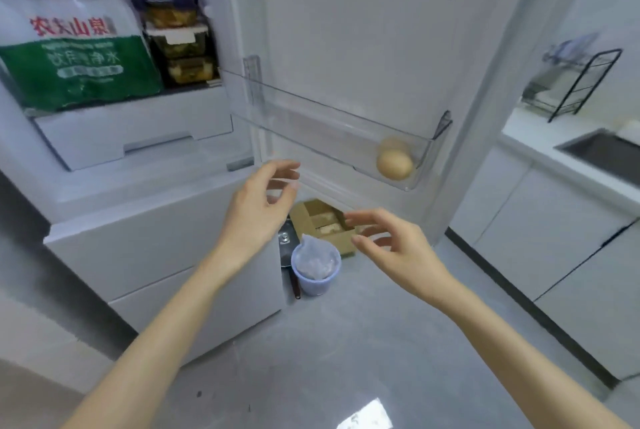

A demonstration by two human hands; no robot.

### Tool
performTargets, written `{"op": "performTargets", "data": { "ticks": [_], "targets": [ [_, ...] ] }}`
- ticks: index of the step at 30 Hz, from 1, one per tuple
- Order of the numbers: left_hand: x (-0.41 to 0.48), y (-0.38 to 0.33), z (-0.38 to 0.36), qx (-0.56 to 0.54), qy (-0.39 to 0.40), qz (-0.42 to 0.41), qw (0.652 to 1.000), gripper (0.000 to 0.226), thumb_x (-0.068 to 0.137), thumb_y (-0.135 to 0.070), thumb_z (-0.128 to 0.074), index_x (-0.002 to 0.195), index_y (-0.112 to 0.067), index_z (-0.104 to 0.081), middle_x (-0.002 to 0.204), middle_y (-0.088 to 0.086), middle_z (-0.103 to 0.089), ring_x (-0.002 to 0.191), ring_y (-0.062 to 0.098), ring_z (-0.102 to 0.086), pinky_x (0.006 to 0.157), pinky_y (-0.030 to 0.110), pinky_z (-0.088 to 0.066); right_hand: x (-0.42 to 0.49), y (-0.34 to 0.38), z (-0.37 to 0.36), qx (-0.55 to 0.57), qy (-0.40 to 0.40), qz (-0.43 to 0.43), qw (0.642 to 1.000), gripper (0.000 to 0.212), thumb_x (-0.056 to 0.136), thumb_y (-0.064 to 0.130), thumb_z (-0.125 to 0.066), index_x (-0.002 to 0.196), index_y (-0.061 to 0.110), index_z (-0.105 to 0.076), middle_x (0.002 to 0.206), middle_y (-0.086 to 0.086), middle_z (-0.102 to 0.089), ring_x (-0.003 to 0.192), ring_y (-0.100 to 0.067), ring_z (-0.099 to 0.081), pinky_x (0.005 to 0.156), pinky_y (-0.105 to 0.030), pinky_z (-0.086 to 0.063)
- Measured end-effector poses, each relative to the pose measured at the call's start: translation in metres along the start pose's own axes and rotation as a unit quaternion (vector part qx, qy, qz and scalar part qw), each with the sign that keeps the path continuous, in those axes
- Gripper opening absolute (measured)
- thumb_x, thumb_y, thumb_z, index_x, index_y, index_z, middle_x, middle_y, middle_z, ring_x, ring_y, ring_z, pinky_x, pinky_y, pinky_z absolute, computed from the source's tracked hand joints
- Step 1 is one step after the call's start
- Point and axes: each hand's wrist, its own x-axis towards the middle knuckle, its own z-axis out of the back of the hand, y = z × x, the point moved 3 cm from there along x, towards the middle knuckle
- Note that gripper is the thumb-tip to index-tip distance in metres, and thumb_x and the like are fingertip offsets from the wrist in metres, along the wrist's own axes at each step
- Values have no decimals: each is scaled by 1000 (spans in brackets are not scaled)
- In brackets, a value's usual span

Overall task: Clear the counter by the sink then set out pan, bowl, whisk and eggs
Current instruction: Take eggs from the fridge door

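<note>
While the left hand (256,206) and right hand (391,241) hover spread and empty, a hasty grab could crack the centre-right egg (394,163) against its door shelf (311,123).

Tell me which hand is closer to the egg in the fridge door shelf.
Right. The right hand is below the egg; the left hand is farther off to its left.

Bottled-water pack (76,57) beside stacked food containers (180,44); cardboard box (325,224) behind lined bin (315,269).
</note>
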Motion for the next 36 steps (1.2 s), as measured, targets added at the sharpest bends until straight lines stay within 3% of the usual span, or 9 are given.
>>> {"op": "performTargets", "data": {
  "ticks": [6,9,11,15,20,23,27,30,36],
  "targets": [
    [33,-58,4,32,-54,-148,987,23,90,-15,-59,112,-22,-61,107,-8,-59,100,6,-56,86,18,-46,-13,78,59,-45,-55,85,994,22,89,13,-64,108,24,-67,97,12,-71,90,-9,-65,79,-19,-51],
    [55,-73,-5,93,-31,-201,975,28,89,-21,-57,117,-20,-60,120,-4,-56,117,14,-48,101,19,-32,-3,106,86,-74,-85,116,987,20,89,9,-64,106,18,-68,93,7,-71,85,-10,-66,77,-21,-52],
    [68,-74,-14,120,17,-198,973,30,92,-22,-55,122,-19,-59,127,-2,-55,123,15,-44,105,15,-21,11,118,101,-102,-103,117,982,18,89,9,-63,104,17,-68,93,4,-71,83,-8,-66,75,-20,-53],
    [78,-60,-27,148,63,-148,976,35,96,-26,-49,131,-18,-52,134,0,-53,129,17,-40,119,35,-12,51,120,116,-208,-97,83,970,14,88,13,-64,100,18,-69,94,4,-70,81,-8,-64,75,-19,-52],
    [81,-52,-24,144,60,-147,977,33,97,-22,-47,129,-16,-54,132,-1,-54,128,16,-40,116,33,-19,97,104,114,-404,47,24,913,20,86,16,-63,105,20,-67,104,2,-67,87,-14,-62,78,-24,-49],
    [83,-49,-23,149,61,-155,975,32,98,-23,-46,128,-19,-55,131,-3,-55,128,14,-41,117,24,-11,119,94,105,-459,115,-13,881,28,87,16,-60,114,19,-64,117,1,-63,98,-18,-59,79,-25,-47],
    [91,-46,-22,151,57,-166,973,31,98,-23,-47,127,-20,-56,126,-6,-58,123,12,-44,109,18,-20,145,72,94,-513,182,-75,835,31,91,22,-59,122,23,-61,121,-2,-60,100,-23,-59,66,-23,-45],
    [96,-45,-22,150,56,-168,973,30,97,-24,-48,126,-23,-57,118,-10,-61,116,9,-47,92,14,-28,155,57,91,-510,204,-85,831,32,91,22,-57,123,22,-60,120,-8,-62,102,-28,-61,73,-27,-49],
    [109,-48,-21,142,56,-159,975,28,97,-28,-48,122,-26,-59,114,-13,-63,104,3,-52,85,17,-36,158,49,83,-508,215,-68,831,29,95,16,-44,116,9,-62,117,-14,-63,103,-33,-59,87,-36,-49]
  ]
}}
